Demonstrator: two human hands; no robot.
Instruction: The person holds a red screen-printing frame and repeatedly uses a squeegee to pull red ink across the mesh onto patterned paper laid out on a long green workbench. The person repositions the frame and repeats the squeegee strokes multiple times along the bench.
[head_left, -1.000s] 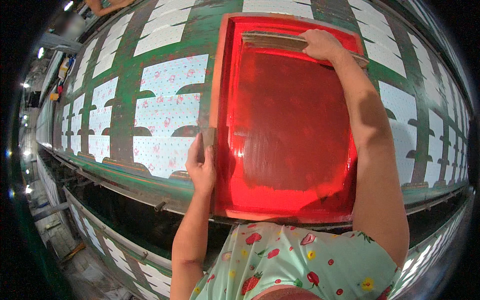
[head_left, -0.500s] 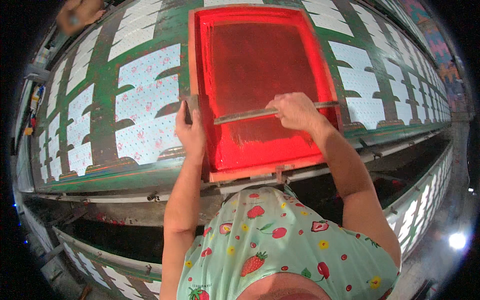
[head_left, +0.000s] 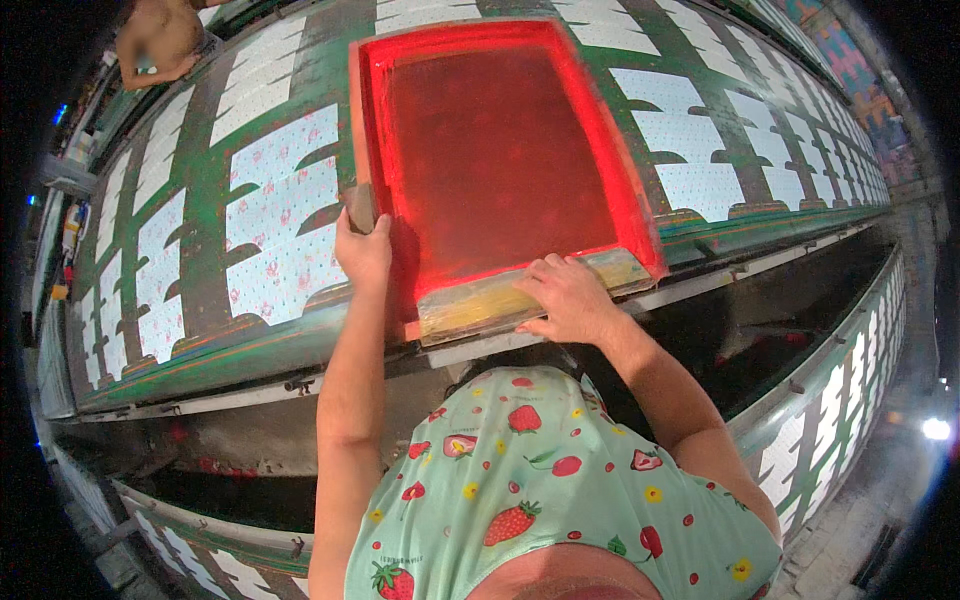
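Note:
A screen-printing frame (head_left: 355,110) with a bright red inked rim and a darker red middle lies on the green table. My left hand (head_left: 364,250) is closed on a brownish block (head_left: 360,206) at the frame's left side. My right hand (head_left: 570,300) grips a long squeegee (head_left: 462,312), yellowish and smeared, which lies along the frame's near end. White fabric pieces with small pastel prints (head_left: 283,228) lie on the table left of the frame, and similar pieces (head_left: 672,135) lie to its right.
The long green table (head_left: 200,230) curves away both sides, bearing rows of pieces. A dark gap with a rail runs along its near edge, above another lower board (head_left: 820,420) with white pieces. A shirtless person (head_left: 165,40) is at the far left side.
The squeegee and my right hand have come from the frame's far end down to its near end. My left hand still grips at the left side. The view has shifted, showing more to the right.

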